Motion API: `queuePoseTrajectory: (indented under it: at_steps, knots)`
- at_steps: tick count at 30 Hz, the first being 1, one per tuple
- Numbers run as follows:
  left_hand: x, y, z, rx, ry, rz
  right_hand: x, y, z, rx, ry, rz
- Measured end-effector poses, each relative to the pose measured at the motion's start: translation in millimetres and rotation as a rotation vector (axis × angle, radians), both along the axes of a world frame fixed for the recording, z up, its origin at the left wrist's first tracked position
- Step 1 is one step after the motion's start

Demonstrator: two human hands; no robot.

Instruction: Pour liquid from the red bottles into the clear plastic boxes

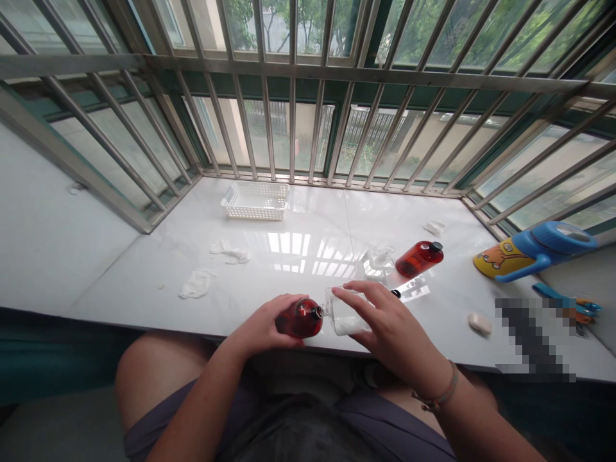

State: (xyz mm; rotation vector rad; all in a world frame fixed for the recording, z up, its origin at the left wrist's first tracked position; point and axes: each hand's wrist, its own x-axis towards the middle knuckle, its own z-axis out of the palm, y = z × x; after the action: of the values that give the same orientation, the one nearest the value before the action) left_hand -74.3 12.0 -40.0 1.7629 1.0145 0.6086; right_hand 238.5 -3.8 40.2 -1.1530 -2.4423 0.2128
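My left hand (269,324) is wrapped around a dark red bottle (306,318) near the front edge of the white counter. That bottle's uncapped mouth faces right. My right hand (380,314) grips a clear glass bottle (344,314), tipped on its side. Its narrow neck meets the mouth of the red bottle, though I cannot tell whether any liquid is flowing. Just beyond my right fingers a small black cap (395,294) partly shows. Behind it are another clear glass bottle (378,262) and a second red bottle (418,260) with a black cap.
A white perforated basket (255,215) sits at the back left. Crumpled tissues (198,283) lie on the counter (144,282). On the right are a blue and yellow flask (534,250), a small pale block (480,323) and a blue-orange tool (568,303). Metal bars (317,128) enclose the far side.
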Motion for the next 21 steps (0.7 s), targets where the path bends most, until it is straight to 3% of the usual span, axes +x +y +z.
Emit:
queuePoseTrajectory:
  at_steps: [21]
  knots:
    - [0.1,-0.2,0.7,-0.013,-0.015,0.006,-1.6,-0.1,3.2,0.063,0.004,0.012]
